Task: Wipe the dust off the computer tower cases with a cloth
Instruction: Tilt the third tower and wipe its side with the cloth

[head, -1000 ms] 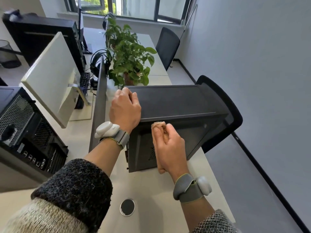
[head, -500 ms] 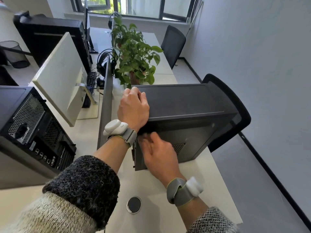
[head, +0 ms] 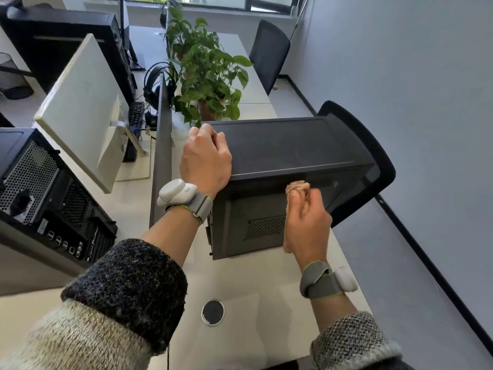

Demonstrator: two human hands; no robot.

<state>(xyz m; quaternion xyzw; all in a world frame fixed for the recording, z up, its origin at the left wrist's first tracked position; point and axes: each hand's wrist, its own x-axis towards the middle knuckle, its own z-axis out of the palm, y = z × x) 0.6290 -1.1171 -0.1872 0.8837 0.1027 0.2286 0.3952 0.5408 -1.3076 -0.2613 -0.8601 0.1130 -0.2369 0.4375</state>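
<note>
- Worktop (head: 240, 284): pale, and it runs away from you along the grey divider (head: 161, 145). The task's thing stands on it, to the right of the divider.
- Tower case (head: 288, 145): black and upright on the worktop, with a black chair (head: 378, 166) behind it. Its long side panel faces you and its top is in plain view. I cannot tell whether any dust is left on the top.
- Second tower (head: 40, 182): it sits left of the divider with its rear grille towards you, well apart from both hands. My judgement is that its turn comes later in the task.
- Left hand (head: 205, 158): your fingers are curled over the far left edge of the top and your palm lies on the top. It grips the tower case and steadies it.
- Right hand (head: 306, 222): your fingers are curled round the cloth. It presses on the near side panel just below the top edge, beside the vent grille (head: 264, 227).
- Cloth (head: 297, 186): tan and bunched. Only a tuft shows above your fingertips.
- Step in hand (judged): you are wiping the upper band of the near side panel.
- Next move (judged): draw the cloth along or down the panel with firm, even pressure. Go lightly over the vent grille so the cloth does not snag. Hold the left hand's grip so the tower case does not slide towards the worktop's edge.
</note>
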